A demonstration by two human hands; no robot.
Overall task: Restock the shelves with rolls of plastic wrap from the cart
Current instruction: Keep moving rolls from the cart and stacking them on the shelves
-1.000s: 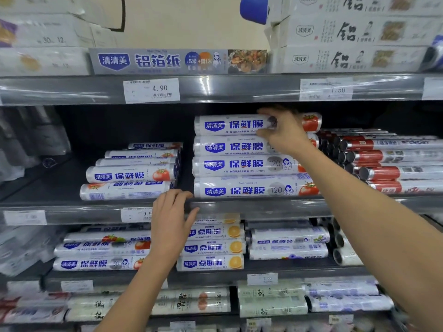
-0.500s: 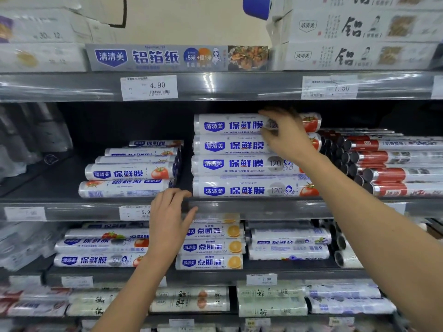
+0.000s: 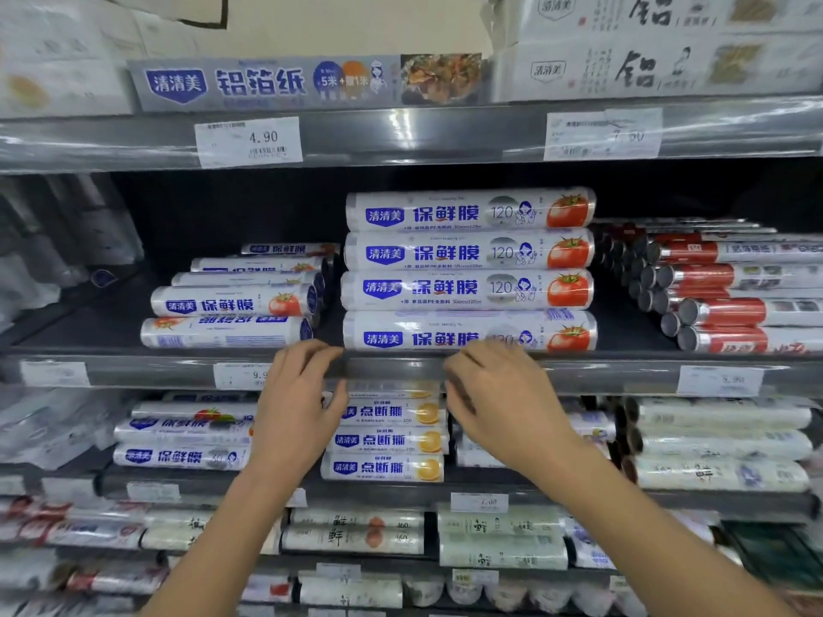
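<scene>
Four rolls of plastic wrap [image 3: 470, 269] lie stacked one on another at the middle of the middle shelf [image 3: 133, 371]. They run lengthwise along its front edge, the lowest just behind the lip. Each is a long cylinder in glossy white film that catches the light. A blue shield logo sits at the left, then bold blue characters, a grey "120" disc and a red tomato at the right end. The film puckers a little at the ends.

Toward the shelf's left end, shorter rolls [image 3: 231, 305] with the same white, blue and tomato print lie in a low pile running back into the dark. The front one has its print upside down. Toward the right end, red-banded rolls [image 3: 721, 313] lie packed in rows, their round dark ends facing the stack.

The shelf is dark, with a shiny clear strip along its front edge holding a paper price tag [image 3: 240, 376].

The left grip [image 3: 294, 407] rests on that front edge just left of the stack, fingers bent over the lip and thumb spread below, holding nothing. The right grip [image 3: 503, 403] is blurred. It sits before the same edge under the stack's middle, fingers loosely bent and empty. Whether they touch the lowest roll I cannot tell.

Between the wrists, on the shelf below, orange-printed rolls [image 3: 387, 438] are stacked three high.
</scene>
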